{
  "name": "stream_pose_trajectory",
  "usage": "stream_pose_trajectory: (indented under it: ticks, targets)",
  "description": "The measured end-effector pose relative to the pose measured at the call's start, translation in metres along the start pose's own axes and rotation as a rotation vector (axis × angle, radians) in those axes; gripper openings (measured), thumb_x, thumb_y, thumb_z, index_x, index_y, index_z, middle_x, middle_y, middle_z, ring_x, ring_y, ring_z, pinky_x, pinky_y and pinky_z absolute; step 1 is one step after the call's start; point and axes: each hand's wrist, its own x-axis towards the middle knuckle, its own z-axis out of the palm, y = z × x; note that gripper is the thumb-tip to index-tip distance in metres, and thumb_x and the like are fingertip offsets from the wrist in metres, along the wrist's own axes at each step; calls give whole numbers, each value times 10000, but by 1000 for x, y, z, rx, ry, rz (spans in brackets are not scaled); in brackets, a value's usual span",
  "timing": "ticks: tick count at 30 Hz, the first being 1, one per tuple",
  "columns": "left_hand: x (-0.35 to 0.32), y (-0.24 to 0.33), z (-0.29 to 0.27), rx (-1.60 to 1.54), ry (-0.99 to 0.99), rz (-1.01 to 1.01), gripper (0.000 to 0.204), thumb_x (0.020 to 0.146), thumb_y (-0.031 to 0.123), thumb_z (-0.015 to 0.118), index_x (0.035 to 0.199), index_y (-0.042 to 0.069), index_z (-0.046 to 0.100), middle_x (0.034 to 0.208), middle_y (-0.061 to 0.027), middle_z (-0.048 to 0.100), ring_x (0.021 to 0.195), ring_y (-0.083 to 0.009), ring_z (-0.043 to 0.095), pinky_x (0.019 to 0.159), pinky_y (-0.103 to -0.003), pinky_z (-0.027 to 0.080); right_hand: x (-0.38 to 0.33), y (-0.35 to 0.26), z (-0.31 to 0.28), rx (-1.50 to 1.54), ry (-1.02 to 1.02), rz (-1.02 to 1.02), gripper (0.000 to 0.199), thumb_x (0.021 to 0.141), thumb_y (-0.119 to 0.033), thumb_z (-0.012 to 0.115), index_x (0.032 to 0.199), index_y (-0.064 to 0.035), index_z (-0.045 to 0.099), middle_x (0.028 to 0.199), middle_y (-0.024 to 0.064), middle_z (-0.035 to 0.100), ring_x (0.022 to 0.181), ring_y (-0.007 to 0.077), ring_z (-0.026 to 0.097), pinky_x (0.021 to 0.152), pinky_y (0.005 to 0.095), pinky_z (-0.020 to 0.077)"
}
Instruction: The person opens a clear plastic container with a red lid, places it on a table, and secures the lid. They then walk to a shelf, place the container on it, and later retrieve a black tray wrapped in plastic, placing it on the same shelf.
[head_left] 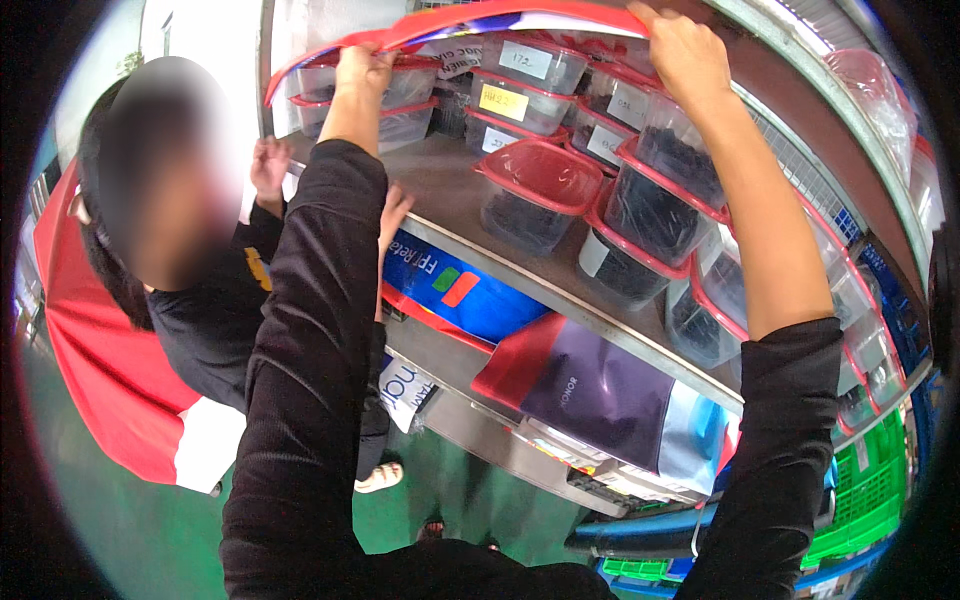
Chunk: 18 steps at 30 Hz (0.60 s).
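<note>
Both my arms reach up to a metal shelf (440, 190). My left hand (362, 68) and my right hand (682, 48) each grip the red edge of a large flexible banner sheet (480, 18) held above the shelf. Under the sheet stand several clear plastic boxes with red lids (540, 190), many filled with dark small parts (650, 215). Paper labels are stuck on the box fronts.
Another person in a black top and red vest (110, 370) stands at the left, hands (268, 165) on the shelf edge. Blue, red and purple banner sheets (590, 390) hang over the lower shelf. Green crates (865, 500) sit at the lower right on a green floor.
</note>
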Motion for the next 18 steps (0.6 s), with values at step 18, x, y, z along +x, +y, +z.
stream_pose_trajectory:
  ticks: [18]
  targets:
    - [-7,106,45,796,-180,574,337,797,-92,430,1129,-61,480,1157,-184,535,1085,-271,526,969,-351,424,-64,0,-60,363,1021,-117,544,599,181,413,1034,-58,635,1040,156,621,978,264,607,862,319,466]
